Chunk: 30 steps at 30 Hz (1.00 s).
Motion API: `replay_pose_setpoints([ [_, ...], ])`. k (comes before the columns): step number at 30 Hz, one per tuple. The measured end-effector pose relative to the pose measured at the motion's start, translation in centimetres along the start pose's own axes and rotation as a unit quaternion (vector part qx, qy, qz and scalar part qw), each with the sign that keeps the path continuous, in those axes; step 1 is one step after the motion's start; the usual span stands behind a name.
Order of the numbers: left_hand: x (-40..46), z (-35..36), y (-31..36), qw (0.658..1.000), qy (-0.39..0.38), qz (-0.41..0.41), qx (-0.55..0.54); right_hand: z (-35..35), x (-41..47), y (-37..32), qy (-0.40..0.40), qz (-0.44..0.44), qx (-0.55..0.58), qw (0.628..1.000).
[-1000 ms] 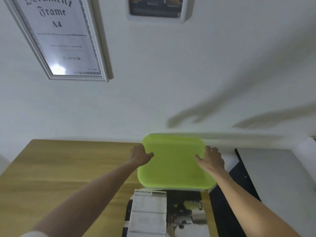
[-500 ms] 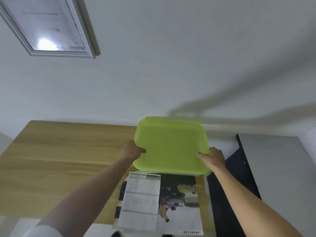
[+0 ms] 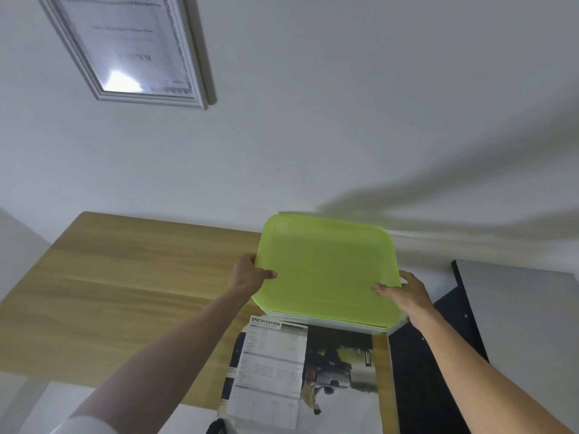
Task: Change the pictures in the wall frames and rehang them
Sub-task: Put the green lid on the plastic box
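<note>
A lime-green lid (image 3: 329, 270) covers a clear plastic box (image 3: 369, 327) at the back right of the wooden table (image 3: 125, 292). My left hand (image 3: 249, 275) grips the lid's left edge with the thumb on top. My right hand (image 3: 404, 292) grips its right edge the same way. A silver document frame (image 3: 131, 51) hangs on the white wall at upper left. Printed pictures (image 3: 300, 371), one sheet headed SPECIFICATION, lie on the table just in front of the box.
A grey-topped black cabinet (image 3: 517, 324) stands right of the table, with a dark gap (image 3: 416, 371) between them. The wall runs directly behind the box. Left of my arms lies bare wood. A small dark object (image 3: 217, 427) peeks in at the bottom edge.
My hands slid along the lid's sides toward its near corners. The view dropped, and the second frame at the top went out of sight.
</note>
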<state>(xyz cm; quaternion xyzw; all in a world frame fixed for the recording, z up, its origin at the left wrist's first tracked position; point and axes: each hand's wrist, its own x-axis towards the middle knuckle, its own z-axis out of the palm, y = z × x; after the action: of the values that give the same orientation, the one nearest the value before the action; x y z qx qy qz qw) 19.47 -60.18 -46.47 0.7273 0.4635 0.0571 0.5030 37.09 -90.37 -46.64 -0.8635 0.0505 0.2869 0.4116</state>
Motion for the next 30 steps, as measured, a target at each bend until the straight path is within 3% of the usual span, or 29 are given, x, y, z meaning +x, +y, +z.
replay_pose_setpoints([
  [8,1.6,-5.4,-2.8,1.000,0.000,0.028,-0.006,4.8,-3.5,-3.0,0.009,-0.049,-0.001,0.999],
  [14,3.6,-14.3,-6.2,0.999,0.016,0.026,-0.036,13.8,-6.3,-6.9,0.012,-0.090,0.000,0.996],
  [23,7.7,-27.6,-13.5,0.998,0.043,-0.025,-0.035,28.6,-9.9,-12.1,-0.026,-0.104,-0.102,0.989],
  [30,11.0,-31.5,-17.2,0.998,0.040,-0.048,-0.015,35.3,-9.8,-13.0,-0.041,-0.095,-0.156,0.982],
])
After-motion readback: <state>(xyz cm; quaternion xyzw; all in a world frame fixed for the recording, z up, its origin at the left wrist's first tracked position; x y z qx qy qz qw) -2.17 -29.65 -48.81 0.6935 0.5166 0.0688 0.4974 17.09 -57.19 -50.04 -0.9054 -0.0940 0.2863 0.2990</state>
